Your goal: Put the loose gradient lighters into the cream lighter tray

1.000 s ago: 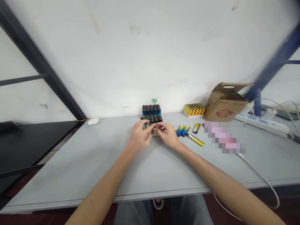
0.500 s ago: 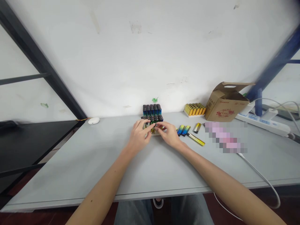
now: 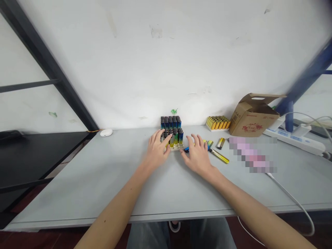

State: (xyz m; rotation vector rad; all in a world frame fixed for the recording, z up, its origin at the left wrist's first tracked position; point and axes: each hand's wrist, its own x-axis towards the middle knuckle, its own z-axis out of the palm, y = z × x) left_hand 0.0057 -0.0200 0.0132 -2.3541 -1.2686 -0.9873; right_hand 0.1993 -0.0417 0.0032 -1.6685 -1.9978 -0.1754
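Lighters [image 3: 175,138] with black tops stand upright in rows in a pale tray [image 3: 177,147], several bare holes showing along its front. My left hand [image 3: 156,149] is at the tray's left front corner, fingers apart; whether they touch the lighters I cannot tell. To the right of the tray, my right hand [image 3: 197,154] is spread, palm down, above loose blue-and-yellow lighters [image 3: 210,144] that it partly covers. A gold-yellow lighter [image 3: 219,156] and a shorter yellow one [image 3: 221,143] lie just right of it. Nothing shows held in either hand.
Behind the tray stands another block of blue lighters [image 3: 170,122]. Farther right are a tray of yellow lighters [image 3: 218,123], an open cardboard box [image 3: 252,119], a power strip [image 3: 295,141] and a white cable [image 3: 287,197]. A white case [image 3: 106,132] lies at the left.
My right hand has let go of a lighter at the tray and moved right, its fingers opening over the loose lighters. My left hand stays by the tray.
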